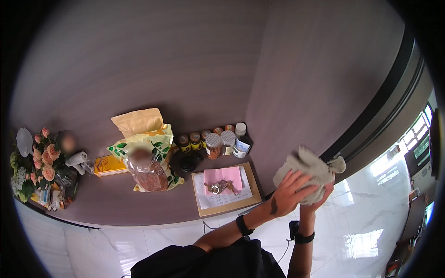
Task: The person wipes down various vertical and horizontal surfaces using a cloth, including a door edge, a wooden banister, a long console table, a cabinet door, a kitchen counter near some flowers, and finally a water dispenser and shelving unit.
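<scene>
A grey-beige cloth [302, 170], bunched and folded, is between my two hands to the right of the shelf, close to the dark edge of the side panel. My left hand [292, 194] lies over the cloth with its fingers spread across the near face. From below and the right, my right hand [320, 203] grips the same cloth; part of that hand is hidden behind it. One loose corner [337, 164] sticks out to the right. Whether the cloth touches the panel cannot be told.
On the shelf [104, 201] sit a clipboard [255, 194] with papers and a watch [216, 188], several jars [213, 146], a patterned bag [153, 173], a yellow box [109, 165] and pink roses [48, 156]. A side panel [313, 87] rises at right. Cables hang below.
</scene>
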`<state>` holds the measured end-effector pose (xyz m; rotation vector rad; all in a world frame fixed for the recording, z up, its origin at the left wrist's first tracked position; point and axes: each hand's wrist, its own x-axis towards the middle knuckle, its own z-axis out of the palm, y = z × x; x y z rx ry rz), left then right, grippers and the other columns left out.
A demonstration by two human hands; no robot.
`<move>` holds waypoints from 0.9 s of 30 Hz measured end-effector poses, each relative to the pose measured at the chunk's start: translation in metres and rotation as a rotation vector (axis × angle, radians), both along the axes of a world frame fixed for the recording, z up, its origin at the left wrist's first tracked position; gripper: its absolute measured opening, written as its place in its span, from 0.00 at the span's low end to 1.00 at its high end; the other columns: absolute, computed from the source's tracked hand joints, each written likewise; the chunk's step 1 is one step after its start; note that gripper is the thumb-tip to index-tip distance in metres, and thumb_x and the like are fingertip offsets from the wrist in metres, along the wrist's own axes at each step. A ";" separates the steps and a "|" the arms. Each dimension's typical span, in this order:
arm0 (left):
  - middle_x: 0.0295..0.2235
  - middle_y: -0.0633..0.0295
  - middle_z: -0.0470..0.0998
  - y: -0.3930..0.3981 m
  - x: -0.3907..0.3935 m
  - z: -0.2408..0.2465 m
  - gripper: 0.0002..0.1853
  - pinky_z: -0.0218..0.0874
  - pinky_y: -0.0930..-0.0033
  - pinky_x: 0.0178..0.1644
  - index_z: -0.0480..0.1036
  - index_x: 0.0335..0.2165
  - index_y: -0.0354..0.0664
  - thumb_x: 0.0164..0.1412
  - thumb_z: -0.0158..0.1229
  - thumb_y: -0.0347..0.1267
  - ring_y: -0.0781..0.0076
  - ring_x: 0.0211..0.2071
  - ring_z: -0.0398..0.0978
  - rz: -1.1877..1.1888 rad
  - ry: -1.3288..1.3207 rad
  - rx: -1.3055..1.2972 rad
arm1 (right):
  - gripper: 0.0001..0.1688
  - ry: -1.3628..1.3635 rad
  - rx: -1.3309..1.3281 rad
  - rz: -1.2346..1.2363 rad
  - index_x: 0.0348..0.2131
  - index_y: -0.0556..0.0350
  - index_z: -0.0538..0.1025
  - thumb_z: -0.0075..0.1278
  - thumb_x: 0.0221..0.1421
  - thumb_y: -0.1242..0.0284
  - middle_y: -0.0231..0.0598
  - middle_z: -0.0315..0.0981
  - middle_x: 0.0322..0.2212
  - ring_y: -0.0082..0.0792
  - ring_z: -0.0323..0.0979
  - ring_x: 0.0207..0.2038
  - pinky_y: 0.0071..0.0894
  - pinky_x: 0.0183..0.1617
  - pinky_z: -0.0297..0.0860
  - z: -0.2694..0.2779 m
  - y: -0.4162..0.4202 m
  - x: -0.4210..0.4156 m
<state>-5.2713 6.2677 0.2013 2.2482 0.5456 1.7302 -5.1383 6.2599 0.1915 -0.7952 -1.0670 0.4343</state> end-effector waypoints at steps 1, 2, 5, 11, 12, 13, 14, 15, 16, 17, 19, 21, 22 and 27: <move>0.55 0.51 0.70 0.000 0.002 -0.008 0.27 0.55 0.45 0.59 0.76 0.51 0.45 0.49 0.59 0.22 0.45 0.55 0.65 -0.018 0.018 -0.006 | 0.30 0.079 -0.017 0.110 0.60 0.58 0.62 0.40 0.68 0.57 0.47 0.63 0.59 0.43 0.63 0.61 0.44 0.64 0.61 -0.019 -0.003 0.003; 0.54 0.52 0.70 -0.001 0.001 -0.014 0.26 0.54 0.43 0.59 0.75 0.52 0.47 0.52 0.58 0.24 0.46 0.56 0.65 -0.036 0.036 -0.010 | 0.32 0.158 -0.033 0.219 0.61 0.58 0.60 0.36 0.69 0.56 0.45 0.63 0.59 0.41 0.63 0.61 0.42 0.64 0.61 -0.042 -0.003 0.006; 0.51 0.53 0.71 -0.001 -0.002 -0.016 0.26 0.55 0.46 0.57 0.75 0.52 0.49 0.51 0.60 0.24 0.48 0.53 0.67 -0.026 0.058 0.006 | 0.32 0.323 -0.071 0.354 0.62 0.58 0.60 0.35 0.69 0.56 0.45 0.65 0.58 0.41 0.65 0.60 0.44 0.64 0.62 -0.046 -0.006 0.005; 0.51 0.51 0.72 0.003 0.002 0.011 0.31 0.55 0.45 0.58 0.77 0.48 0.44 0.39 0.61 0.19 0.45 0.52 0.67 0.015 -0.077 0.013 | 0.29 -0.564 0.082 -0.036 0.53 0.59 0.71 0.54 0.57 0.62 0.45 0.72 0.52 0.45 0.68 0.57 0.50 0.62 0.64 0.031 0.004 0.014; 0.50 0.50 0.72 0.002 0.002 0.010 0.31 0.54 0.44 0.58 0.77 0.46 0.42 0.35 0.61 0.19 0.45 0.51 0.67 0.059 -0.124 0.003 | 0.30 -0.710 0.253 -0.181 0.49 0.56 0.77 0.66 0.48 0.63 0.40 0.75 0.50 0.44 0.68 0.56 0.48 0.62 0.60 0.049 0.009 0.003; 0.50 0.50 0.72 0.002 0.005 0.005 0.31 0.54 0.44 0.58 0.77 0.46 0.42 0.35 0.61 0.20 0.45 0.52 0.67 0.051 -0.134 -0.002 | 0.31 -0.722 0.255 -0.166 0.49 0.55 0.77 0.66 0.47 0.63 0.40 0.75 0.50 0.44 0.68 0.57 0.49 0.63 0.60 0.047 0.010 0.003; 0.50 0.50 0.72 0.003 0.007 -0.006 0.31 0.54 0.43 0.58 0.77 0.45 0.42 0.34 0.62 0.20 0.45 0.52 0.67 0.045 -0.144 -0.007 | 0.32 -0.733 0.255 -0.151 0.50 0.55 0.77 0.67 0.46 0.63 0.40 0.75 0.50 0.44 0.68 0.57 0.49 0.63 0.60 0.042 0.010 0.005; 0.50 0.50 0.72 0.004 0.012 -0.012 0.31 0.53 0.43 0.59 0.78 0.45 0.41 0.34 0.62 0.20 0.44 0.52 0.67 0.004 -0.167 -0.009 | 0.32 -0.721 0.241 -0.142 0.50 0.55 0.76 0.65 0.47 0.62 0.41 0.74 0.51 0.45 0.67 0.57 0.50 0.63 0.60 0.040 0.007 0.008; 0.49 0.52 0.72 0.002 0.012 -0.022 0.30 0.53 0.43 0.58 0.78 0.43 0.41 0.34 0.62 0.20 0.45 0.52 0.67 0.021 -0.152 -0.014 | 0.32 -0.620 0.176 -0.034 0.51 0.55 0.75 0.63 0.48 0.61 0.41 0.73 0.52 0.46 0.67 0.58 0.50 0.63 0.60 0.026 0.008 0.010; 0.48 0.53 0.72 0.000 0.010 -0.027 0.29 0.53 0.43 0.58 0.78 0.43 0.42 0.34 0.62 0.19 0.45 0.52 0.67 0.051 -0.140 -0.012 | 0.33 -0.458 0.089 0.116 0.52 0.55 0.74 0.61 0.49 0.60 0.42 0.72 0.52 0.46 0.66 0.58 0.51 0.63 0.60 0.008 0.009 0.011; 0.48 0.54 0.72 -0.006 0.009 -0.038 0.29 0.54 0.43 0.58 0.78 0.43 0.42 0.35 0.62 0.19 0.46 0.51 0.67 0.087 -0.130 -0.020 | 0.34 -0.110 -0.086 0.388 0.54 0.56 0.72 0.58 0.51 0.59 0.43 0.70 0.54 0.48 0.66 0.59 0.51 0.64 0.60 -0.019 0.006 0.012; 0.49 0.55 0.72 -0.008 0.008 -0.039 0.29 0.54 0.43 0.59 0.79 0.44 0.45 0.37 0.62 0.19 0.49 0.51 0.68 0.111 -0.120 -0.019 | 0.34 0.101 -0.168 0.530 0.55 0.56 0.70 0.55 0.53 0.57 0.45 0.68 0.55 0.49 0.65 0.59 0.52 0.64 0.59 -0.037 0.004 0.011; 0.49 0.56 0.72 -0.009 0.009 -0.040 0.29 0.55 0.43 0.58 0.80 0.44 0.46 0.38 0.63 0.20 0.50 0.51 0.68 0.126 -0.124 -0.010 | 0.35 0.167 -0.194 0.571 0.56 0.56 0.69 0.53 0.54 0.56 0.45 0.67 0.56 0.50 0.64 0.60 0.53 0.64 0.59 -0.042 0.004 0.011; 0.43 0.65 0.74 -0.011 0.009 -0.031 0.27 0.58 0.50 0.55 0.81 0.44 0.53 0.40 0.64 0.27 0.58 0.48 0.71 0.253 0.015 0.059 | 0.38 0.354 -0.219 0.665 0.60 0.56 0.64 0.44 0.60 0.52 0.49 0.62 0.60 0.53 0.63 0.61 0.55 0.66 0.59 -0.054 -0.004 0.011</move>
